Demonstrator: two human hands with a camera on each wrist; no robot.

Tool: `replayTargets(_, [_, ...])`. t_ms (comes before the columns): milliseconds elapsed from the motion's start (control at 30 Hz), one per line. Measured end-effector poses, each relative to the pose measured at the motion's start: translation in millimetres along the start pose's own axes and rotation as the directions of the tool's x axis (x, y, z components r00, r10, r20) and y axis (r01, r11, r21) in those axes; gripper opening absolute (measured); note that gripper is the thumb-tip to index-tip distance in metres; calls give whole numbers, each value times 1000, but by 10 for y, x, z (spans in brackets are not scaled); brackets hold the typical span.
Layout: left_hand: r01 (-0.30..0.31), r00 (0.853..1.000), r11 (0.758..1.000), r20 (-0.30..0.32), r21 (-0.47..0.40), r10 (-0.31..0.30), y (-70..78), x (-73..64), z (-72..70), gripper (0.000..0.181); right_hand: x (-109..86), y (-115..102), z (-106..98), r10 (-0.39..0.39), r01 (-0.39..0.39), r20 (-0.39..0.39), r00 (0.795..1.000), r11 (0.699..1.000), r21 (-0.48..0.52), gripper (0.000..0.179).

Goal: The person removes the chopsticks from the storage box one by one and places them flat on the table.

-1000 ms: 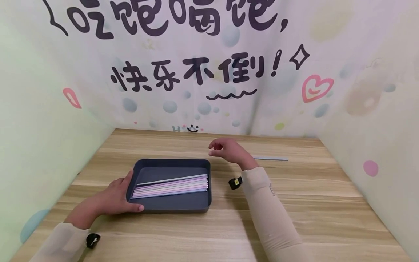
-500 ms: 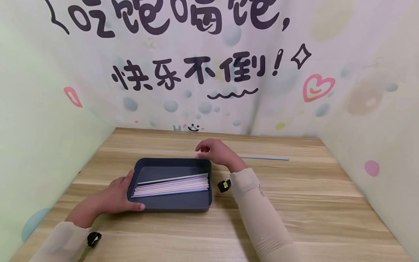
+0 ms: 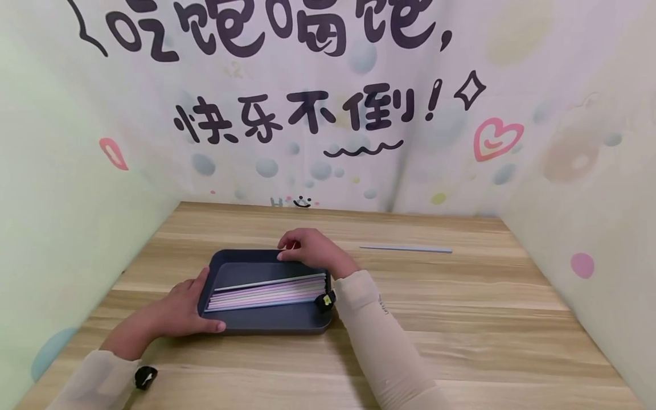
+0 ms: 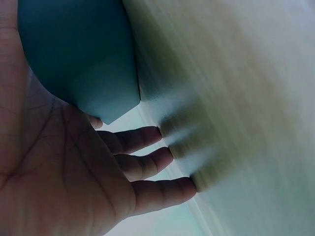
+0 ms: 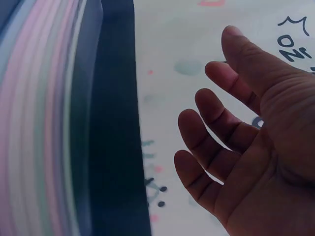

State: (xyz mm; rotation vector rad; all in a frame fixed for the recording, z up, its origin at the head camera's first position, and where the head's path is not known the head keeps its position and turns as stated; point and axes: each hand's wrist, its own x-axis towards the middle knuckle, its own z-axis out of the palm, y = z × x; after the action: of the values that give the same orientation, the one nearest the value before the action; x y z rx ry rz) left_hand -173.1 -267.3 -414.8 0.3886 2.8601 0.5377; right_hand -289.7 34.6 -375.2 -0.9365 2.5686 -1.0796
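Observation:
My left hand [image 3: 181,307] is spread against the left end of a dark grey rectangular tray [image 3: 266,328]. Its thumb lies by the front wall. In the left wrist view the tray's corner [image 4: 78,54] sits against the palm, and the fingers reach out straight with their tips at the table. A bundle of long thin pastel sticks [image 3: 266,292], pink, white, greenish and blue, lies lengthwise in the tray. Over the tray's back right rim hovers my right hand [image 3: 310,247], its fingers loosely bent. The right wrist view shows nothing between those fingers [image 5: 192,132].
One pale blue stick [image 3: 406,249] lies alone on the wooden table [image 3: 461,330], back and right of the tray. A printed cloth [image 3: 328,171] hangs behind the table, and pale walls close in both sides.
My right hand has moved left from beside the lone stick to above the tray's back rim, uncovering more of that stick. The left hand and the tray stay in place.

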Motion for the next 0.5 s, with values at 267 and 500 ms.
replayTargets(267, [14, 1000, 1000, 3, -13, -14, -20, -18, 24, 134, 78, 34, 323, -15, 12, 95, 995, 999, 32, 20])
replayTargets(500, [20, 1000, 1000, 7, -14, -20, -15, -13, 7, 135, 69, 73, 462, 22, -25, 111, 994, 999, 23, 17])
